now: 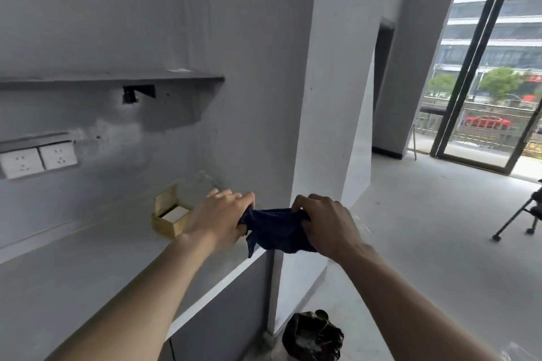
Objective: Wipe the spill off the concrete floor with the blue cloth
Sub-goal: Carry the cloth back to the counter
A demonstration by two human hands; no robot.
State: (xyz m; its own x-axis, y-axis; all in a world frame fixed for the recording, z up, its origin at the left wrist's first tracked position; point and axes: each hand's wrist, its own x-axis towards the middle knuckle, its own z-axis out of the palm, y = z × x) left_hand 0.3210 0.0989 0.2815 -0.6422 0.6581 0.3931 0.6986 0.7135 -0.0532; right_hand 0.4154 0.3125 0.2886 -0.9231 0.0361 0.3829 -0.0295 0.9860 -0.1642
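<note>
A dark blue cloth [275, 230] hangs bunched in the air between both my hands, over the right end of a grey counter [88, 267]. My left hand [223, 214] grips its left end and my right hand [325, 223] grips its right end, both with fingers closed on the fabric. The concrete floor [425, 243] spreads out to the right and below. No spill shows on the floor from here.
A small gold box [168, 218] sits on the counter just left of my left hand. A black-lined bin [312, 337] stands on the floor below the counter's end. A white pillar [331, 114] rises behind the cloth. A black stand's legs [519, 220] are at far right.
</note>
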